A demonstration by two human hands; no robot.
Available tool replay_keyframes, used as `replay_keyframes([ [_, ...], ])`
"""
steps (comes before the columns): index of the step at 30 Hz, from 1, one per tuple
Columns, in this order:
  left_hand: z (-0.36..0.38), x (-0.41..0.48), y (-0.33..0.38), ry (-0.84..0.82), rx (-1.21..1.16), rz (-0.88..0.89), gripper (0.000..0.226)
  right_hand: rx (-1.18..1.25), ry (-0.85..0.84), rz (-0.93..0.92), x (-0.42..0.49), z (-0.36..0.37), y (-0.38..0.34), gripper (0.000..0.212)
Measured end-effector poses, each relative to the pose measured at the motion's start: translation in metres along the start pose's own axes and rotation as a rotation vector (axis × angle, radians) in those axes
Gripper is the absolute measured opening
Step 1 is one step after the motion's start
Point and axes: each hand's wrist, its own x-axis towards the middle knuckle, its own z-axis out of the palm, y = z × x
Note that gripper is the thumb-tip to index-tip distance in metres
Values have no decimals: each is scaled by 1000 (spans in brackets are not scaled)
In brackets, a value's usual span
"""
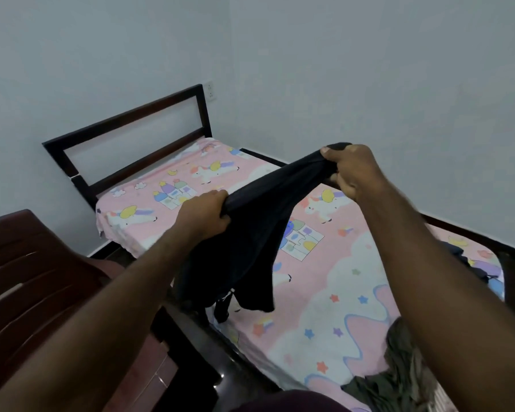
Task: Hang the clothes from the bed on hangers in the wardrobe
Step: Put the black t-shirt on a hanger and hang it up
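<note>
At my far left stands a chair (27, 263), dark reddish-brown and glossy like moulded plastic, its back cut into long horizontal slats. Beyond it rises the headboard (125, 126) – an open rectangle of dark, square-edged wood against the pale wall – with a small white wall socket (210, 91) just beside its upper right corner. My left hand (204, 214) is curled tight, fingers and thumb bunching one end of the black garment (250, 233). The cloth is soft, matte and finely ribbed; it stretches in a taut band up to my right hand and sags below into loose folds that hang over the near edge of the bed (333, 292), above something black and strap-like that I cannot make out. My right hand (351, 171) sits higher and further out, thumb on top and fingers wrapped under, clenching the other end in a gathered wad. Under it all lies the sheet (309, 337) – smooth pink cotton printed with white unicorns, pastel castles, clouds, moons and small coloured stars. Further right, a crumpled olive garment (405, 376) lies rumpled on the near corner of the mattress, and a small heap of dark blue clothes (470, 263) rests at the far right edge.
</note>
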Motion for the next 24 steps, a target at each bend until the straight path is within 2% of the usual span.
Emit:
replay_keyframes([
  [2, 2, -2, -6, 16, -15, -196, 14, 25, 81, -50, 3, 1, -4, 16],
  [4, 9, -7, -18, -44, -81, -396, 7, 44, 167, -81, 7, -5, -5, 20],
  [8, 21, -18, -39, -165, -541, -611, 24, -17, 193, -63, 14, -23, -2, 20],
  [10, 20, -17, -37, -215, -680, -641, 26, -128, 72, -32, 13, -27, 4, 13],
  [11, 18, -16, -36, -260, -723, -626, 27, -270, -11, -15, 14, -30, 6, 10],
  [14, 7, -10, -29, -448, -590, -514, 14, -907, -302, 53, 17, -46, 1, 7],
  [15, 1, -6, -23, -441, -556, -472, 9, -1013, -324, 46, 19, -49, -6, 7],
  [16, -9, 0, -20, -407, -607, -461, 9, -1001, -300, -11, 23, -51, -15, 7],
  [17, -22, 7, -17, -302, -797, -480, 12, -835, -246, -97, 25, -53, -26, 8],
  [19, -65, 16, -15, -13, -1292, -407, 18, -234, -211, -215, 23, -61, -52, 15],
  [21, -108, 20, -19, 260, -1707, -131, 21, 282, -313, -298, 13, -76, -66, 18],
  [22, -116, 19, -21, 348, -1731, -16, 27, 412, -313, -340, 4, -84, -64, 17],
  [23, -112, 18, -21, 353, -1625, 13, 35, 435, -217, -374, 1, -84, -54, 23],
  [24, -93, 18, -18, 268, -1449, 6, 42, 386, -80, -364, -3, -75, -34, 35],
])
